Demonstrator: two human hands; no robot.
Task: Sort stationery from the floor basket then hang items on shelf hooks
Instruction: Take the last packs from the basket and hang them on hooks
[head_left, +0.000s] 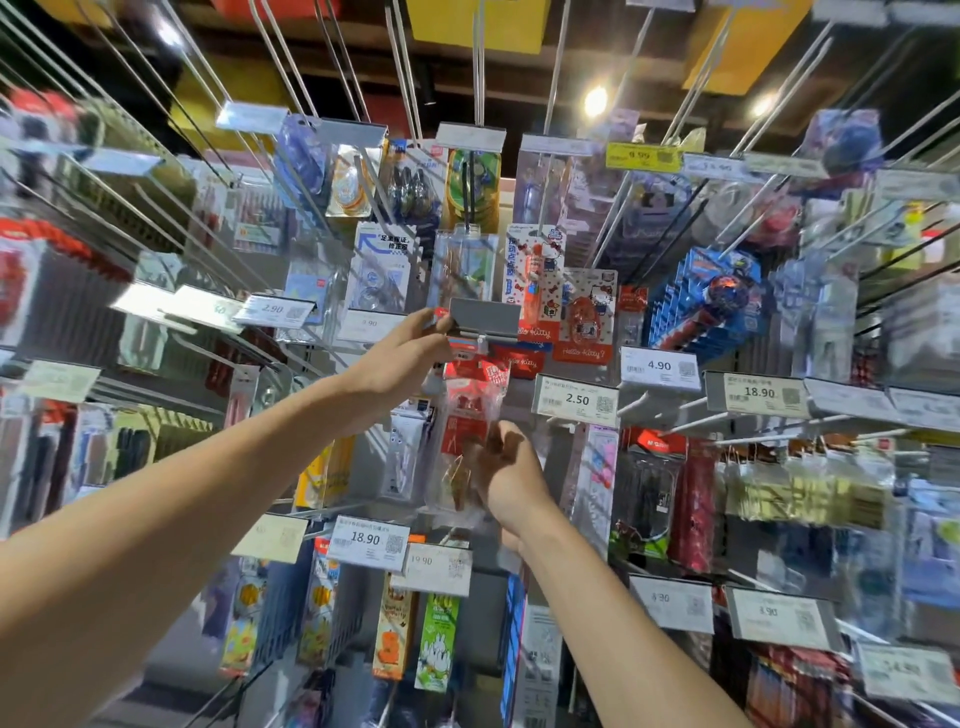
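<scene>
L hand (400, 364): up at the shelf, fingertips pinching the left edge of the grey tag flap (485, 318); flap's tipped up.
R hand (506, 470): lower down, fingers curled onto the right side of the packet (467, 415), clamped on its lower half.
Packet look: clear plastic sleeve, red header card w/ white print up top, red insert under that, brownish bits at the bottom. Print's too blurred to read.
Packet spot: upright betw. the two hands, in front of the shelf. Its top is right at the hook (483, 341) tip, just under the flap. Can't tell if it's actually on the hook.
Right of flap: Hello Kitty packs (587, 322), red & white, hanging close by.
Price tags: 2.50 tag (576, 400) just right of the packet, 4.90 tag (658, 366) further right, 18.90 tag (366, 538) below it to the left.
Shelf: wire hooks w/ hanging packs all round, edges of view blurred.
</scene>
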